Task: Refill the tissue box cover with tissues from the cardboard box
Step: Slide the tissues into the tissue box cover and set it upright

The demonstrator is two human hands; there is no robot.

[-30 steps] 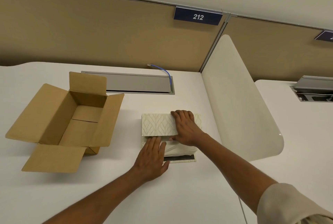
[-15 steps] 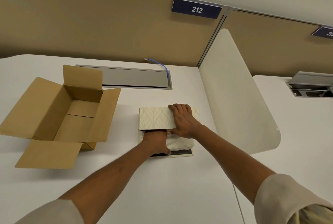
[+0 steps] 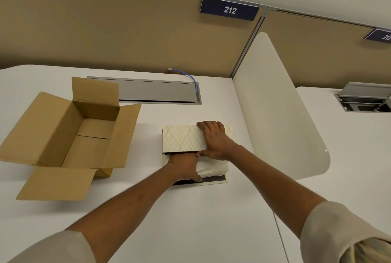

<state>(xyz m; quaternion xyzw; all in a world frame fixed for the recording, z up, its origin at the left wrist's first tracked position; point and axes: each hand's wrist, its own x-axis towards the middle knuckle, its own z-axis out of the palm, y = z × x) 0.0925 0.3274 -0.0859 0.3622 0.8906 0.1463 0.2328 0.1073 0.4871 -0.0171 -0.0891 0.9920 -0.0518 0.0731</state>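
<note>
The tissue box cover point(image 3: 183, 139) lies flat on the table point(image 3: 190, 220) to the right of the cardboard box point(image 3: 69, 136), well apart from it. Its long axis runs left to right, across the cardboard box's length, and its open side faces the person. It is cream with a pale leaf pattern, and a white stack of tissues point(image 3: 213, 166) juts from it above a dark strip on the lower flap. The right grip point(image 3: 213, 140) clasps the patterned top panel, fingers over its far edge and thumb at its near edge, while the left grip point(image 3: 184, 165) reaches under that panel beside the tissues, its fingers hidden, so I cannot tell its hold.

White desk point(image 3: 190, 220), grey cable hatch point(image 3: 156, 91), blue cable point(image 3: 190, 76), cream side divider point(image 3: 275, 104)
</note>
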